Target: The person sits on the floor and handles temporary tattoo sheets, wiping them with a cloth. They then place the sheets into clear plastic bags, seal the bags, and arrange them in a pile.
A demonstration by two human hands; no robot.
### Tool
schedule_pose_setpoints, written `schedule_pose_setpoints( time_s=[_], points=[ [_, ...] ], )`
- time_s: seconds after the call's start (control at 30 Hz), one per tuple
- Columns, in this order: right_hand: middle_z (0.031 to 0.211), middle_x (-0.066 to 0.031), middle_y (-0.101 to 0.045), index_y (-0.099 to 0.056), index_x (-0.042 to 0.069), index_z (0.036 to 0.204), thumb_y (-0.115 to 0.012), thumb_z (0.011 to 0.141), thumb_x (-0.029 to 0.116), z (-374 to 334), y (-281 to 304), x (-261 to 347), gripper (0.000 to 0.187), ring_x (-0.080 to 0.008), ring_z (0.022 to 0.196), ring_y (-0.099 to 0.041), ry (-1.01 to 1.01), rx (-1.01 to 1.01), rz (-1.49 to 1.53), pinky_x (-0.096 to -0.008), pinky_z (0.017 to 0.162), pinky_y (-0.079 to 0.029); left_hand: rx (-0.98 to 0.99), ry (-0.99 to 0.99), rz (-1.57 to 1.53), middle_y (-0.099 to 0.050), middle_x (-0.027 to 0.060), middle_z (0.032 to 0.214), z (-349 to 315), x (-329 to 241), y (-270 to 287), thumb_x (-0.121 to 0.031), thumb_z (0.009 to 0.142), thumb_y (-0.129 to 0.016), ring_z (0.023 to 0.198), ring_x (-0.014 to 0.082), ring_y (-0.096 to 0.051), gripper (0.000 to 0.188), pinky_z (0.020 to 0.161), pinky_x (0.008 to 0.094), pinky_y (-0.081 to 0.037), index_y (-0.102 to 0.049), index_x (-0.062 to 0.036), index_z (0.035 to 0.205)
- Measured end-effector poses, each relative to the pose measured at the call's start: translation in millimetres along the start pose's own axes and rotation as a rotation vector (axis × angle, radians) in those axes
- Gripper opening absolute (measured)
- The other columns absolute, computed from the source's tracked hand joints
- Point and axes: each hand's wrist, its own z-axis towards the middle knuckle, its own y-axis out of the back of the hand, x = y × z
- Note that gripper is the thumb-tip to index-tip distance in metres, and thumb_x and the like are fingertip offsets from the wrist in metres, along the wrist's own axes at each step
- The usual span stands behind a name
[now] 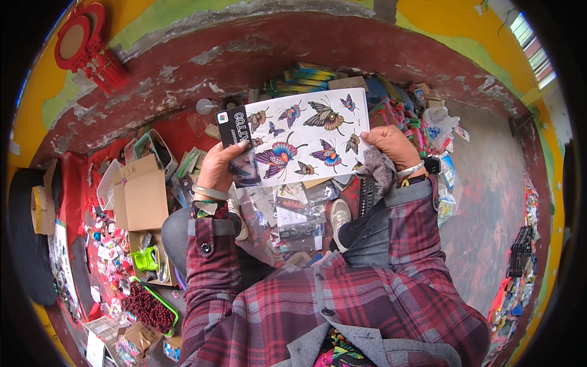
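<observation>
A butterfly sheet (309,139) is being held up above plastic packets (299,232). Left hand (221,164) is pinching the sheet's left end, thumb on top; right hand (394,147) is pinching its right end, nearly closed. Grey fuzzy thing (377,171) is showing at its lower right corner. Cardboard box (145,199) is standing to its left.

I'm seeing a white rectangular paper sheet (309,137), black at one end, with blue, orange and pink butterflies (278,158). The long-sleeved cloth shirt (293,300) is burgundy-and-grey plaid. That lumpy beaded heap (148,307) looks dark maroon, but it's kinda blurry from here.
</observation>
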Motion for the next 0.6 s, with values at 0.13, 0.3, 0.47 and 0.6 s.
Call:
schedule_pose_setpoints(
  time_s=[0.13,0.3,0.47,0.6],
  points=[
    [0.067,0.0003,-0.059,-0.064,-0.004,0.073,-0.065,0.084,0.019,4.5,4.0,-6.2,0.025,-0.0042,0.058,-0.051,0.068,0.005,-0.038,-0.0218,0.05,-0.04,-0.014,-0.023,0.0,-0.066,0.0063,0.092,0.3,1.9,1.0,-0.009,0.085,-0.058,0.077,0.0147,-0.063,0.018,0.071,0.0268,-0.051,-0.061,-0.0013,0.101],
    [0.069,-0.0012,-0.061,-0.065,-0.006,0.08,-0.064,0.085,0.017,5.3,0.9,-5.9,0.023,-0.0052,0.06,-0.052,0.063,0.003,0.01,-0.0212,0.052,-0.041,0.018,-0.027,-0.046,-0.066,0.0072,0.094,0.9,2.6,-0.4,-0.01,0.084,-0.058,0.081,0.0156,-0.063,0.02,0.074,0.028,-0.051,-0.061,-0.0011,0.102],
    [0.073,-0.0015,-0.062,-0.065,-0.006,0.085,-0.063,0.085,0.016,8.2,4.0,-9.9,0.022,-0.0056,0.064,-0.053,0.065,0.024,-0.011,-0.0211,0.056,-0.043,0.006,0.003,-0.062,-0.066,0.0078,0.093,1.2,1.3,-0.4,-0.009,0.084,-0.059,0.08,0.0163,-0.064,0.02,0.073,0.0285,-0.052,-0.061,-0.0009,0.102],
    [0.075,-0.0018,-0.063,-0.065,-0.007,0.087,-0.062,0.086,0.017,7.8,2.3,-7.6,0.024,-0.0058,0.066,-0.054,0.092,0.031,-0.063,-0.0216,0.059,-0.043,-0.036,-0.002,-0.039,-0.066,0.007,0.091,1.2,0.5,-2.7,-0.008,0.082,-0.06,0.075,0.015,-0.064,0.019,0.066,0.0274,-0.052,-0.061,-0.0014,0.1]
  ],
)
